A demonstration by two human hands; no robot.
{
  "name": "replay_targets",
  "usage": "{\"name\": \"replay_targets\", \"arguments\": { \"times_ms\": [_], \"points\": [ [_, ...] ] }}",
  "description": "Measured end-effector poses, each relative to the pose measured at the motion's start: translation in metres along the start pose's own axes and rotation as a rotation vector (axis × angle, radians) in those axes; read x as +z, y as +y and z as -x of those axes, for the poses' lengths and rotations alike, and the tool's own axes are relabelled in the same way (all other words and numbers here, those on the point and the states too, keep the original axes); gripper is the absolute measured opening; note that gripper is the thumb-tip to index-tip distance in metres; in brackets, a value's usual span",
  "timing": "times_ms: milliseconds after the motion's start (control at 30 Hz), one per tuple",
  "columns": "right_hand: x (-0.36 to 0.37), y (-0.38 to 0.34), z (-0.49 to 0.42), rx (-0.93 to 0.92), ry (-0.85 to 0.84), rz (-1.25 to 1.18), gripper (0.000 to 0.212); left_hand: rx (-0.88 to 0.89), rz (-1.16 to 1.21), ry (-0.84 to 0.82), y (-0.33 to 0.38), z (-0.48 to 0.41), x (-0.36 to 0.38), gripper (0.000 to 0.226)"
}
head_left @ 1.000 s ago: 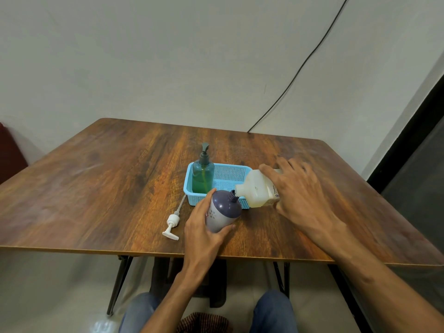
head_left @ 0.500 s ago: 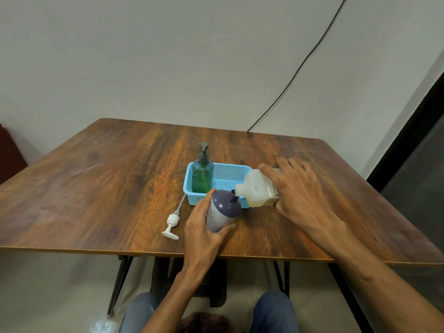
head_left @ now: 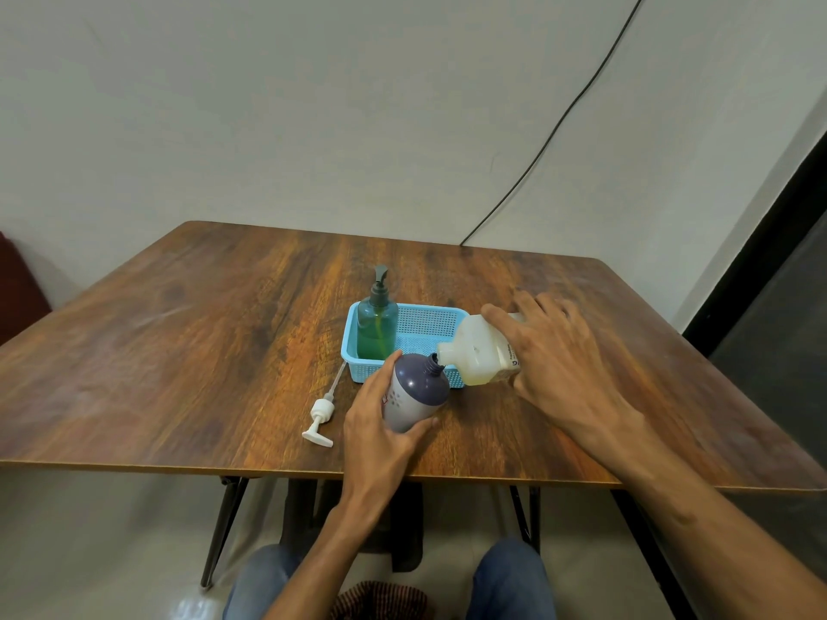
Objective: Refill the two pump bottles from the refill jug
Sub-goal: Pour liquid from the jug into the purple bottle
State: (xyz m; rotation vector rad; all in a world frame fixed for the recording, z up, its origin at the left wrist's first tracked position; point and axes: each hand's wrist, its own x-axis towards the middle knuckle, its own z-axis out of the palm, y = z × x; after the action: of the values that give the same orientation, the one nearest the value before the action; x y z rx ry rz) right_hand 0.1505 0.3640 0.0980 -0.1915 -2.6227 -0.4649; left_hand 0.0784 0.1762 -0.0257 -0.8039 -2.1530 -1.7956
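Left grip (head_left: 380,434): wrapped round purple bottle (head_left: 418,391).
Right grip (head_left: 559,364): clasps the jug (head_left: 479,358); tip slowly, spout beside your left grip.

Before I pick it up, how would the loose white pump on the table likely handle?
The white pump is small plastic, so probably light. Its thin tube likely flexes. Lying sideways, it might roll a little.

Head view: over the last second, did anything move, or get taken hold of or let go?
Nothing visibly changed. The left hand still grips the tilted purple bottle. The right hand still holds the refill jug tipped with its mouth at the bottle's neck. The white pump on the table, the green pump bottle and the blue basket stayed put.
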Motion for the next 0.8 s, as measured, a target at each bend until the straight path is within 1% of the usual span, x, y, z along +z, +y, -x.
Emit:
{"name": "replay_targets", "arguments": {
  "times_ms": [133,333,533,800],
  "points": [
    [-0.0003,0.0004,-0.0002,0.004,-0.001,-0.005,0.09,0.003,-0.009,-0.004,-0.0001,-0.0008,0.0003,0.092],
    [-0.0034,-0.0005,-0.001,0.007,-0.051,-0.003,0.087,0.004,-0.011,-0.005,-0.0002,-0.0016,0.0009,0.092],
    [-0.0002,0.0014,-0.0008,0.006,-0.015,-0.009,0.089,0.017,-0.005,-0.002,0.0011,-0.0014,-0.0003,0.09],
    [-0.0048,-0.001,-0.0016,0.005,-0.033,-0.011,0.086,0.012,-0.018,-0.013,-0.0024,-0.002,-0.0008,0.092]
  ]
}}
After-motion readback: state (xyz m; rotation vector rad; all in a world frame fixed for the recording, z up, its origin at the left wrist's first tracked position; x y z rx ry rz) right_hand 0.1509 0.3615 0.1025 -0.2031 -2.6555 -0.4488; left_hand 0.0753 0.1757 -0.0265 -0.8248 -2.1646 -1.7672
